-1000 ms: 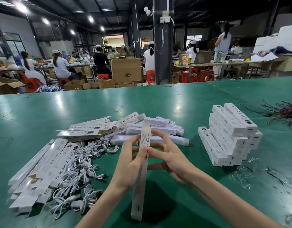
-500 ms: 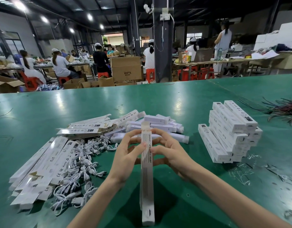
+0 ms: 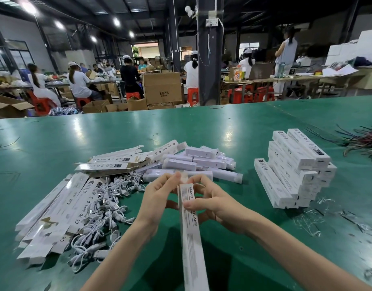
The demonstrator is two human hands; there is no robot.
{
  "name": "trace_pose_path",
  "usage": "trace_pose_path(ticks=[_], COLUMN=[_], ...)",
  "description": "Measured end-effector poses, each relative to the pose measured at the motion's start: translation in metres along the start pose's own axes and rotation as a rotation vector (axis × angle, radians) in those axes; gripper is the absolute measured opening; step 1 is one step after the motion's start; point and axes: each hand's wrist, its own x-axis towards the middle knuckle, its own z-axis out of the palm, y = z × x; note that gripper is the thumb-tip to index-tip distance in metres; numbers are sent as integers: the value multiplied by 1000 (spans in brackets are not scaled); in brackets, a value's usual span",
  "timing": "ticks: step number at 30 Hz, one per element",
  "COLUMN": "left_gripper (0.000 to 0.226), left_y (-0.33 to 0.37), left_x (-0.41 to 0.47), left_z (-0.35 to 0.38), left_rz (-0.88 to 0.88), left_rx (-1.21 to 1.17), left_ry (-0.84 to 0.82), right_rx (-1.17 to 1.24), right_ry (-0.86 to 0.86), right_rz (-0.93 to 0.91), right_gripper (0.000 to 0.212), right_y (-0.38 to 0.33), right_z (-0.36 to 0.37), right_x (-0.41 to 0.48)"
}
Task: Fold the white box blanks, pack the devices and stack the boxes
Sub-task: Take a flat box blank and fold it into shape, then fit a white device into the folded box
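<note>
Head view: at centre, both hands grip a long white box (image 3: 191, 238) held above the green desk (image 3: 118, 131). The left hand (image 3: 157, 198) pinches its far end with curled fingers, and the right hand (image 3: 214, 204) wraps it, thumb on top. Flat blanks (image 3: 55, 208) lie at 8 o'clock, devices (image 3: 197, 162) at 12, and stacked boxes (image 3: 294, 169) at 3.

Packing factory: cartons (image 3: 162, 89), worker benches (image 3: 285, 79)
</note>
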Motion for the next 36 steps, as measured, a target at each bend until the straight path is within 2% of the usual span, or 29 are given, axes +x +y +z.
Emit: trace_pose_path(ticks=[3,5,7,16,20,28,31,36], left_gripper=[19,35,41,22,18,27,23,17], left_y=[2,1,1,3,4,3,2,0], left_x=[3,4,4,6,6,6,5,2], left_z=[-3,-4,-4,-7,-8,-11,-11,-7], left_rz=[-42,-79,-126,-335,-406,-366,-326,-175], left_rx=[-70,-118,-149,-254,-267,-240,-222,-93], left_ry=[63,92,91,39,23,-11,-26,-56], right_rx=[-34,-61,-85,-176,-213,-212,-205,-222], right_ry=[11,33,44,13,-14,8,6,-7], right_rz=[17,23,20,5,-2,15,17,-3], right_gripper=[38,36,36,44,41,50,52,32], right_y=[-1,-2,-4,-11,-9,-9,-8,-7], right_z=[1,-2,-5,-13,-12,-14,-16,-18], right_x=[1,1,2,0,0,0,1,1])
